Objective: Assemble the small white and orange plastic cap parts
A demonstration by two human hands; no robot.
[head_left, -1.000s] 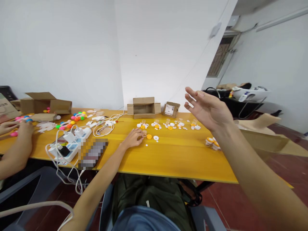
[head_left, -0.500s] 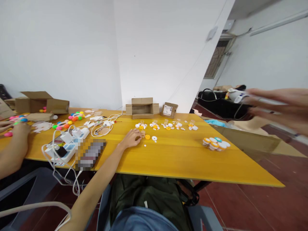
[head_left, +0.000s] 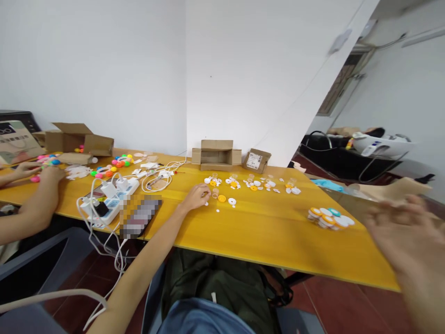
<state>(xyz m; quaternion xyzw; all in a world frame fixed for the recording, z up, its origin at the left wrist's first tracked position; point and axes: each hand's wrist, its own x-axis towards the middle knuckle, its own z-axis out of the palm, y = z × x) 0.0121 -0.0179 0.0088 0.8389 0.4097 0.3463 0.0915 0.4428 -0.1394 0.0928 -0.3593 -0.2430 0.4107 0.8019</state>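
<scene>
My left hand (head_left: 197,196) rests on the yellow table with its fingers curled together; a small white piece shows under them, and what they grip is hidden. Right beside its fingertips stands a small clear cup (head_left: 215,192). An orange ring-shaped lid (head_left: 221,198) and a white disc with a hole (head_left: 232,201) lie to the right of the cup. A tiny white dot-like piece (head_left: 218,211) is closer to me. My right hand (head_left: 396,222), blurred, is raised past the table's right side, fingers loosely bent and apart, with nothing seen in it.
Several sets of cups and lids (head_left: 253,185) line the back, before two cardboard boxes (head_left: 216,157). Stacked lidded discs (head_left: 330,218) sit at right. A power strip (head_left: 111,204), cables and a phone (head_left: 142,220) lie left. A co-worker's hands (head_left: 50,178) handle colourful balls.
The view has turned left. My right hand has dropped from its stretched-out height to beside the table's right edge, its fingers now more bent. My left hand stays by the clear cup.
</scene>
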